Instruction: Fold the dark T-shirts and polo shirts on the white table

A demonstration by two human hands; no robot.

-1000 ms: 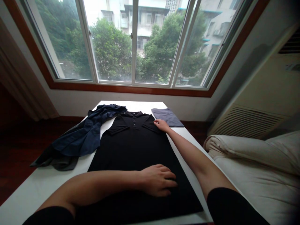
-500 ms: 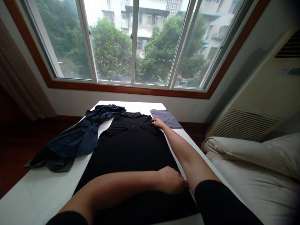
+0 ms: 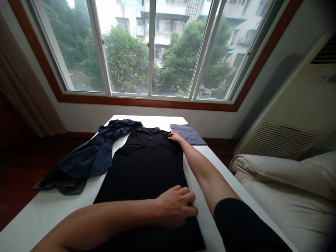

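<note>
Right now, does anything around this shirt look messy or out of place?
Yes, the dark blue clothes left of the black shirt lie crumpled, hanging past the table's edge, while the gray cloth opposite is neatly folded.

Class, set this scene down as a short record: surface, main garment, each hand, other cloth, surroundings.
Surface: white table
Main garment: black polo shirt, spread front up, collar toward the window
Left hand: closed at the shirt's side edge, near the hem end
Right hand: touching the shirt's shoulder; grip unclear
Other cloth: rumpled dark blue garment left of the shirt; folded gray cloth beyond the right hand
Surroundings: cream sofa at right
</note>
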